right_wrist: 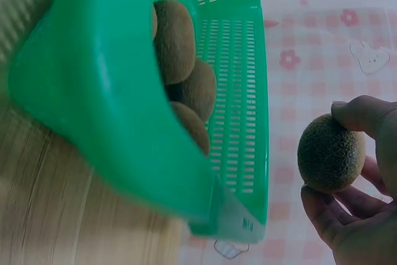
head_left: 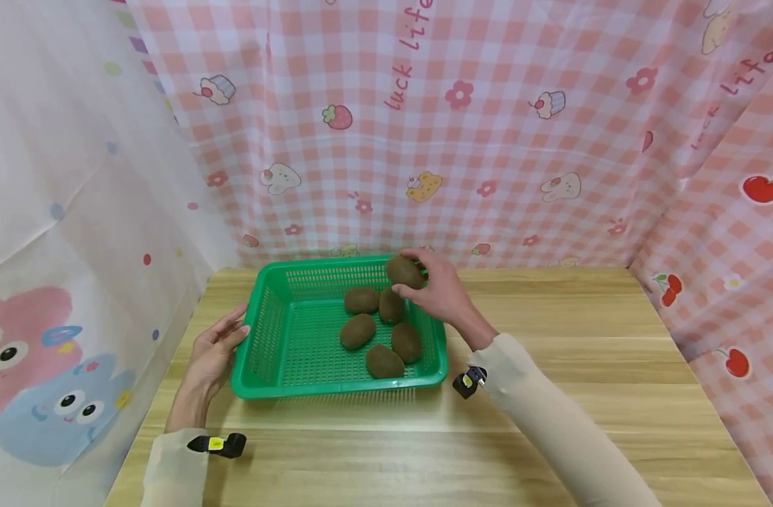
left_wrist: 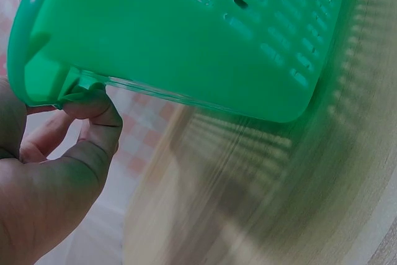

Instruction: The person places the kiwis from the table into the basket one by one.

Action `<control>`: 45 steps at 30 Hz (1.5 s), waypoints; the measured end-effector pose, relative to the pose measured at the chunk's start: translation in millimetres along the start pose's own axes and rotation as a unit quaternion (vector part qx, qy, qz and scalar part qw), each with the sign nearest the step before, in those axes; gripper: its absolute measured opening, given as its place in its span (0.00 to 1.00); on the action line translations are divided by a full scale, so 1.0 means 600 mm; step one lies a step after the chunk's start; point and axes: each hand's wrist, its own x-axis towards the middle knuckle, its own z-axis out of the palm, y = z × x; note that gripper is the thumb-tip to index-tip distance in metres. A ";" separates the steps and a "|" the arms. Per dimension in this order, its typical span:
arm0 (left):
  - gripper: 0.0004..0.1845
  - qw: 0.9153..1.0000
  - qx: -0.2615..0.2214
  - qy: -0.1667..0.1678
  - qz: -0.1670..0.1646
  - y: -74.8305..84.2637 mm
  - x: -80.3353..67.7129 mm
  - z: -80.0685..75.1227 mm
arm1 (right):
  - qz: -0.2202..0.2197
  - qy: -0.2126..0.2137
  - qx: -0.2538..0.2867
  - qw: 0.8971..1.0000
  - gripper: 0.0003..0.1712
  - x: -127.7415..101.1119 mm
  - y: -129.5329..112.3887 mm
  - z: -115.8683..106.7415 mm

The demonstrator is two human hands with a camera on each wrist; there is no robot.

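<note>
While the right hand [head_left: 440,292] pinches a brown kiwi [head_left: 404,272] between thumb and curled fingers, that fruit sits raised above the far right corner of the green basket [head_left: 269,331], just over the basket's back rim and clear of the fruit below. In the right wrist view the kiwi [right_wrist: 330,152] is held by the thumb above and the fingertips [right_wrist: 322,206] beneath, with the basket's slotted wall [right_wrist: 239,91] just beside it. Under and a little nearer than this hand, five more kiwis [head_left: 380,331] lie on the basket floor, bunched toward its right half, several of them touching. Across the basket, the left hand [head_left: 214,352] rests against the left rim with fairly straight fingers in the head view; the left wrist view shows a finger [left_wrist: 96,113] bent up under the rim's lip [left_wrist: 74,85], though that picture is blurred, so whether it truly grips or merely props the edge I cannot tell for sure. The basket stands on a light wooden table [head_left: 551,422] between the two hands. Each forearm wears a pale sleeve [head_left: 551,415] with a small black device [head_left: 469,381] at the wrist. Beyond the hands hangs a pink checked cloth [head_left: 488,141] printed with cupcakes, strawberries and rabbits; left of the left hand is a white cloth with cartoon faces [head_left: 44,366].
</note>
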 end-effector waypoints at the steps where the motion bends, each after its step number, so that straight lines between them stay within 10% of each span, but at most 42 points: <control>1: 0.36 1.000 -0.001 0.000 0.001 0.000 -0.001 0.000 | -0.001 -0.002 -0.001 1.000 0.33 0.002 -0.002 0.003; 45: 0.38 1.000 -0.014 -0.010 0.003 -0.001 -0.002 -0.001 | 0.011 -0.152 -0.031 0.988 0.36 0.070 -0.078 0.149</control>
